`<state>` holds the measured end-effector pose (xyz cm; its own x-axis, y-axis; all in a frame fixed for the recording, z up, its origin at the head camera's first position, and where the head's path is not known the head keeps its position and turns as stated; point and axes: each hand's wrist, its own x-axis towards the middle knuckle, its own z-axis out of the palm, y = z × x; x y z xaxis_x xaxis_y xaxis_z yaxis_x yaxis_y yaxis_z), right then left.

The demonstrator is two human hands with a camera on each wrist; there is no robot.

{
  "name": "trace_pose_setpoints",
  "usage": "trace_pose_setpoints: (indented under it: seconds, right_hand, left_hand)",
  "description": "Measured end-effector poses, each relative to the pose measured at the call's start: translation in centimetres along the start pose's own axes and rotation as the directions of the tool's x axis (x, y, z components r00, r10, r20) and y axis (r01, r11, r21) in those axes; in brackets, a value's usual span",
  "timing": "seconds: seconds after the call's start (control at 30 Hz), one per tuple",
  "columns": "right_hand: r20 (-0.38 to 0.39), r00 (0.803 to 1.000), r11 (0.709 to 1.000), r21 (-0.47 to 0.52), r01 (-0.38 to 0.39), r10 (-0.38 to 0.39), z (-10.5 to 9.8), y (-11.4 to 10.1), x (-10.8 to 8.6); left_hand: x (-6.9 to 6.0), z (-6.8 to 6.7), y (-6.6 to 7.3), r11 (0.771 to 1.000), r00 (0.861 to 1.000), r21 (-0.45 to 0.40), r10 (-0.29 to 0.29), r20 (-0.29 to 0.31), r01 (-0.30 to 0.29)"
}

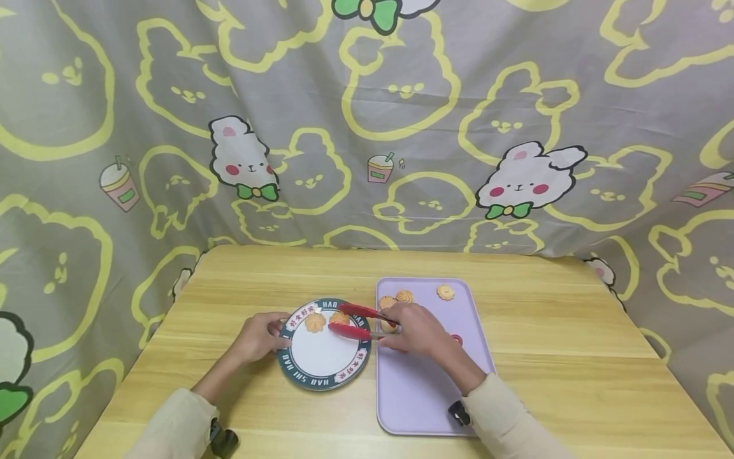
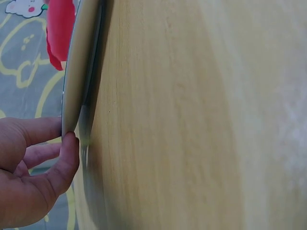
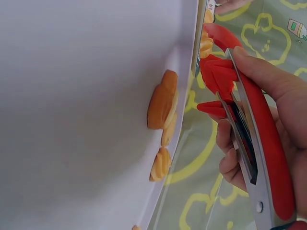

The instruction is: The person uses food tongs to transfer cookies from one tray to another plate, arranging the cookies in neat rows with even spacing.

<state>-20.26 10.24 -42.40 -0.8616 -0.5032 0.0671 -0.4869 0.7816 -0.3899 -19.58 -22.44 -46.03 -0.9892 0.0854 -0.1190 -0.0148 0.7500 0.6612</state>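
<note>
My left hand point(image 1: 259, 336) pinches the left rim of a round plate point(image 1: 321, 382) with a dark green lettered border. In the left wrist view, thumb and fingers point(image 2: 69, 158) hold the plate's edge. Two cookies lie on the plate's upper half: one cookie point(image 1: 315, 322) alone, the other cookie point(image 1: 339, 317) between the red tips of a pair of tongs point(image 1: 351, 331). Gripping those tongs is my right hand point(image 1: 417, 328), above the left side of a lilac tray point(image 1: 427, 395). The right wrist view shows fingers and thumb round the tongs' red-and-metal arms point(image 3: 268, 143).
Several cookies sit in the tray's far part, among them a swirled cookie point(image 1: 404, 296) and a flower-shaped cookie point(image 1: 445, 292) near the far right corner. The wooden table point(image 1: 550, 357) ends at a patterned curtain point(image 1: 309, 95) behind and at the sides.
</note>
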Motion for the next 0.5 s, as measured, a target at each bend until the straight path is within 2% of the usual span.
trace_pose_setpoints:
  seconds: [0.5]
  right_hand:
    - [-0.001, 1.0, 0.999, -0.044, -0.031, 0.031, 0.87, -0.38, 0.3]
  left_hand:
    - [0.03, 0.07, -0.08, 1.0, 1.0, -0.009, -0.009, 0.0, 0.009]
